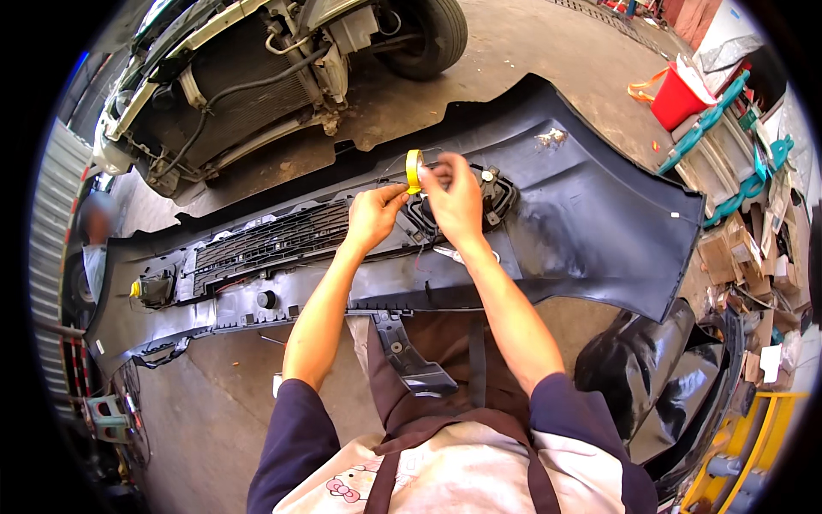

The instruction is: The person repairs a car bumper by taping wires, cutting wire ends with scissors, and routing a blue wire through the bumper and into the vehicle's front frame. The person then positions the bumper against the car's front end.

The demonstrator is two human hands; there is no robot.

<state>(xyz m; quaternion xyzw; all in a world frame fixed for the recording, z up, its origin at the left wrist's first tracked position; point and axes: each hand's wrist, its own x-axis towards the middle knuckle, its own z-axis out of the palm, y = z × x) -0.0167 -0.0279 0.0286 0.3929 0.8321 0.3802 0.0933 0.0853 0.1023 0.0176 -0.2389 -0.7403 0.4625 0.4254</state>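
A black car bumper [591,214] lies with its inner side up in front of me. Above its right part, my right hand [455,199] grips a roll of yellow tape [413,170] from the right, its fingers partly blurred. My left hand [374,216] pinches at the lower edge of the roll, where a short piece of tape meets the fingertips. Thin wire loops behind the roll. Below my hands sits a black lamp housing [498,199] in the bumper. A silver hand tool [447,254], perhaps pliers or scissors, rests beside it, partly hidden by my right wrist.
Beyond the bumper stands a car with its front stripped [248,94]. A mesh grille [265,244] spans the bumper's middle. At right are a red bucket [681,98], cardboard boxes [736,248] and a yellow rack [753,445]. A person [96,227] is at far left.
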